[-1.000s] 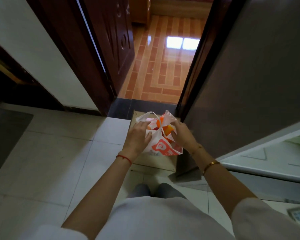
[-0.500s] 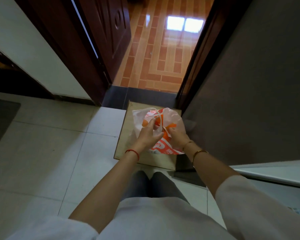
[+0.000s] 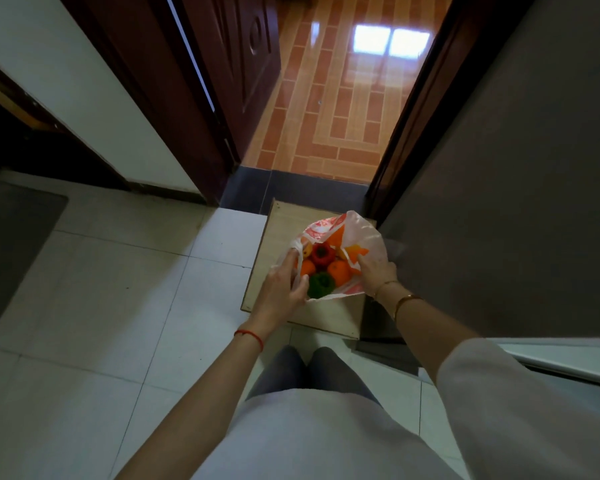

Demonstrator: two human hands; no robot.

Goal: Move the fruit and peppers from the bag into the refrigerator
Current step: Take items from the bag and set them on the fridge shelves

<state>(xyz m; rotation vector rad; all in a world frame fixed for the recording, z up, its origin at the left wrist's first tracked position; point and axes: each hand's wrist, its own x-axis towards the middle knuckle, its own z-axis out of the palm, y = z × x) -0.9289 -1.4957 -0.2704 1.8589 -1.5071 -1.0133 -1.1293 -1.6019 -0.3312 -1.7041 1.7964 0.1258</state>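
A white and orange plastic bag (image 3: 364,237) sits on a low wooden board (image 3: 329,315) on the floor, its mouth pulled wide. Inside I see a red pepper (image 3: 322,253), a green pepper (image 3: 321,285) and two oranges, one on the left (image 3: 307,267) and one on the right (image 3: 339,271). My left hand (image 3: 281,289) grips the bag's left rim. My right hand (image 3: 376,273) grips the right rim. The grey refrigerator side (image 3: 499,202) rises to the right.
An open doorway (image 3: 336,109) with a dark wooden door (image 3: 236,64) leads to an orange tiled room ahead. A dark mat (image 3: 11,244) lies on the white tiles at left. A white ledge (image 3: 568,358) of the refrigerator shows at lower right.
My hands have pulled the bag's mouth apart, so the peppers and oranges now show. The view has tilted further down.
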